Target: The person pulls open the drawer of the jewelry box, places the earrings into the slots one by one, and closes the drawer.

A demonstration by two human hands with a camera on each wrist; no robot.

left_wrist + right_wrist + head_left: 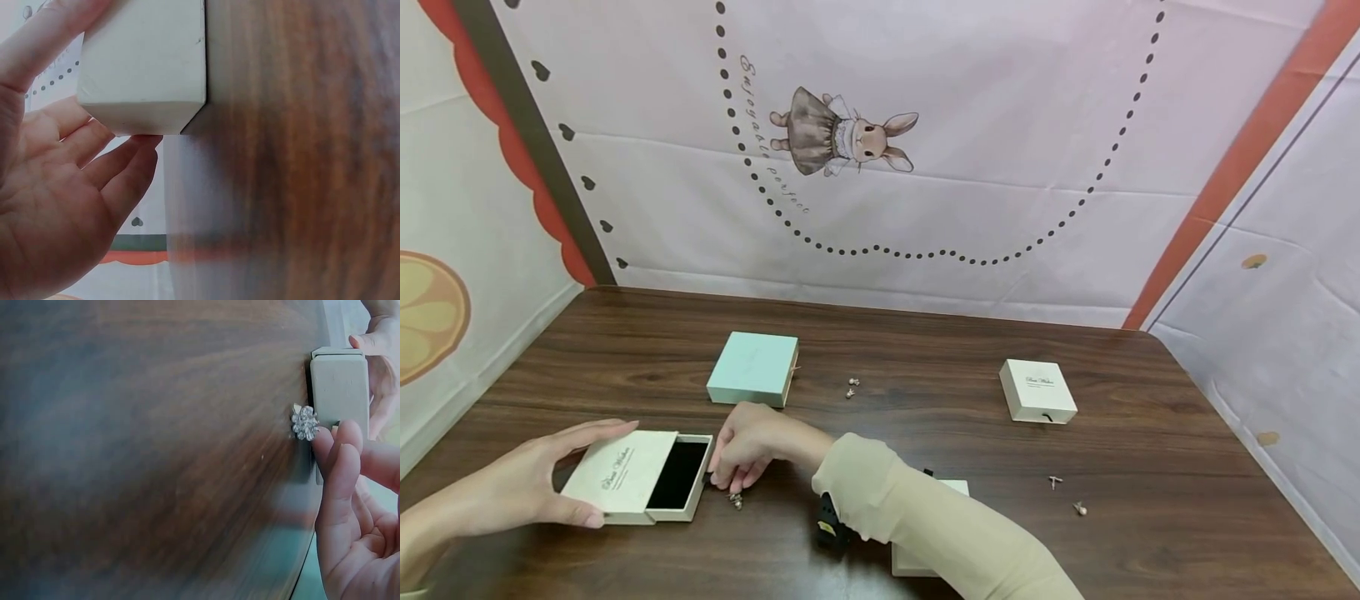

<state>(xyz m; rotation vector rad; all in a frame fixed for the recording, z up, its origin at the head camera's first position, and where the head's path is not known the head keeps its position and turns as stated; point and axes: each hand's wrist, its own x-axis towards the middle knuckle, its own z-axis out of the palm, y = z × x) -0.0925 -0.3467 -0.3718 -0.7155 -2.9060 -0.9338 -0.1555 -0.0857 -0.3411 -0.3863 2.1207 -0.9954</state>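
At the lower left of the head view the cream drawer box (625, 475), its black-lined tray slid partly out, is gripped by the left hand (527, 483) near the surface (925, 358) edge, while beside it a sparkly earring (736, 500) is touched by the loosely curled right hand (748, 446), open wood lying rightward.

Wood table (880, 350) – (rabbit-print) backdrop (1000, 125)

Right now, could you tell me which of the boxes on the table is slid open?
The cream box between the two hands, at the near left: its drawer shows a black lining. The mint box and far-right cream box are closed.
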